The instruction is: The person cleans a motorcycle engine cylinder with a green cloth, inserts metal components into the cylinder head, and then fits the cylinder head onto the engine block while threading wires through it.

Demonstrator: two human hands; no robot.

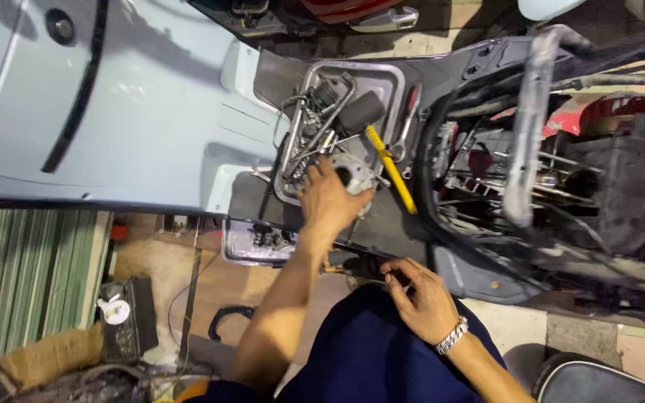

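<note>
Your left hand (328,200) curls its fingers onto a round grey metal part with a central hole (352,175); your right hand (419,295) pinches something small and dark.

Pale blue scooter panel (113,104), green corrugated sheet (27,280), black battery (130,317)

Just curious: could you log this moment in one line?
left hand: on round metal part | right hand: at floorboard edge | tool tray: full

Half covered by the left hand (328,200): round grey metal engine part (352,173). Too small to make out: dark item pinched in the right hand's (421,297) fingertips. Cut off at the bottom edge: both forearms. Jumbled beyond telling apart: tools in the steel tray (390,75).
</note>
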